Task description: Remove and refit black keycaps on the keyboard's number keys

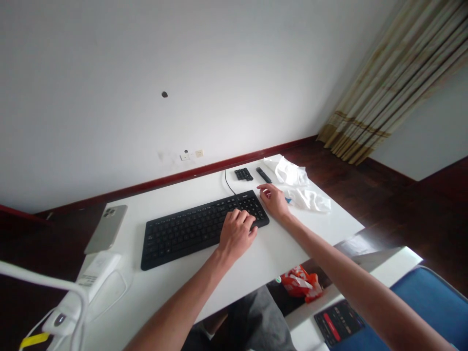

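Note:
A black keyboard (pixel 190 229) lies at a slant on the white desk, its cable running off the back edge. Over the keys near its right end rests my left hand (pixel 237 229), fingers bent and slightly apart, holding nothing that I can see. Just past the keyboard's right end is my right hand (pixel 275 201), low over the desk with its fingers loosely curved and apart. A small blue piece (pixel 288 200) shows beside that wrist, partly hidden. Behind the hands lie a small black keypad-like piece with keys (pixel 243 174) and a narrow black stick-shaped object (pixel 263 175).
Crumpled white plastic (pixel 290 171) covers the desk's back right. On the left are a phone (pixel 107 228), a white power strip (pixel 91 278) and a white curved tube (pixel 44 278). An orange-red bag (pixel 300 284) sits below the front edge, near a blue seat (pixel 431 307).

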`<state>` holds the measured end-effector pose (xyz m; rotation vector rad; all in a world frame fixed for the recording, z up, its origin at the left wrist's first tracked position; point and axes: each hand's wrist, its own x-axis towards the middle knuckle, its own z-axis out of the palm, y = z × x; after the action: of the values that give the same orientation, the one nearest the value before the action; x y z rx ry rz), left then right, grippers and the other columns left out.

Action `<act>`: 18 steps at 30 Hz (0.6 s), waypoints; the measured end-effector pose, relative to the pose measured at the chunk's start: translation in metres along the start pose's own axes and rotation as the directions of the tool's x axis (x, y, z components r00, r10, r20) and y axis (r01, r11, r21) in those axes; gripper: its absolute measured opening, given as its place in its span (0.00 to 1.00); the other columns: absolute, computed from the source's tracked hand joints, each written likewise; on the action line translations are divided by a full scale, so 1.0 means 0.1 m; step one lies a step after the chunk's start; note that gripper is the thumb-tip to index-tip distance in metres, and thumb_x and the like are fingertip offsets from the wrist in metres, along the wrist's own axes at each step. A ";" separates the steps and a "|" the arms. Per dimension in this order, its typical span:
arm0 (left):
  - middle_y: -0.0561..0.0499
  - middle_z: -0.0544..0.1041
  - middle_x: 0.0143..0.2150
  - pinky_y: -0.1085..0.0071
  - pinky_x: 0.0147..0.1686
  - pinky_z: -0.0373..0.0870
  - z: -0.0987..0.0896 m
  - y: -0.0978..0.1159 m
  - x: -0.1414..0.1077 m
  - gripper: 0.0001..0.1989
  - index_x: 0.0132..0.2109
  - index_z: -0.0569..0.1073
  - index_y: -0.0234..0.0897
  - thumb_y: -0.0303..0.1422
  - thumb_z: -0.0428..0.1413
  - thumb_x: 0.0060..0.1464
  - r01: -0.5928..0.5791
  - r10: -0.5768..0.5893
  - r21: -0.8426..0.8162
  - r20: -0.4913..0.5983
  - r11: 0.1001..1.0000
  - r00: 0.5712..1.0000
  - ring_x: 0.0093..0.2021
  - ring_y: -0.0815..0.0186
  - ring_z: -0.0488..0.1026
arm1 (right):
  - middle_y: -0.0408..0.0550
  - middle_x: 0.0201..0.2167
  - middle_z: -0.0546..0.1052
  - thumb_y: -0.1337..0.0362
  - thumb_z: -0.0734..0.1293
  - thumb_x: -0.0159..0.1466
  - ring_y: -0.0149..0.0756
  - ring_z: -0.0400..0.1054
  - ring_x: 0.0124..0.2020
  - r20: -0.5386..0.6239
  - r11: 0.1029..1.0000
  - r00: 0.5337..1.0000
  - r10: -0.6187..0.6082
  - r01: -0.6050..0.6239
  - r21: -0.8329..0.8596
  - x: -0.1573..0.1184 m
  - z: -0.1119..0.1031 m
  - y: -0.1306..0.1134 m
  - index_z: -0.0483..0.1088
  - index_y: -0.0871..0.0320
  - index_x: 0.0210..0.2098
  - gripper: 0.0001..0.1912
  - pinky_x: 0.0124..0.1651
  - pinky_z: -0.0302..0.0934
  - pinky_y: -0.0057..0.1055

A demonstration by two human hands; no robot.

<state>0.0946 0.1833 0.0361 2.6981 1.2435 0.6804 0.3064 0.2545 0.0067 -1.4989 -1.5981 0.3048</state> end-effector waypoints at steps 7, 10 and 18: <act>0.49 0.78 0.42 0.56 0.47 0.66 -0.05 -0.13 0.02 0.03 0.41 0.78 0.42 0.34 0.60 0.64 0.013 -0.018 -0.056 -0.076 0.998 0.997 0.47 0.57 0.70 | 0.52 0.48 0.79 0.67 0.60 0.71 0.42 0.74 0.43 0.098 0.946 0.960 -0.261 0.275 -0.171 0.47 0.28 0.10 0.78 0.55 0.51 0.17 0.51 0.68 0.37; 0.49 0.78 0.42 0.55 0.47 0.66 -0.07 -0.14 0.03 0.03 0.42 0.78 0.42 0.34 0.60 0.63 0.024 -0.029 -0.060 -0.089 0.998 0.996 0.47 0.57 0.70 | 0.53 0.50 0.79 0.69 0.60 0.71 0.46 0.72 0.51 0.086 0.916 0.942 -0.325 0.336 -0.218 0.57 0.36 0.17 0.78 0.55 0.53 0.18 0.59 0.66 0.42; 0.49 0.78 0.41 0.57 0.46 0.67 -0.05 -0.17 0.03 0.02 0.40 0.78 0.42 0.33 0.60 0.63 0.043 -0.050 -0.065 -0.096 0.997 0.994 0.46 0.57 0.70 | 0.49 0.55 0.80 0.74 0.60 0.66 0.47 0.70 0.52 0.112 0.906 0.944 -0.312 0.331 -0.265 0.60 0.39 0.27 0.79 0.56 0.53 0.22 0.60 0.66 0.43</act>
<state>0.0822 0.1961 0.0375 2.6051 1.2792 0.8408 0.3038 0.3292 -0.0088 -1.4092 -1.9746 -0.0640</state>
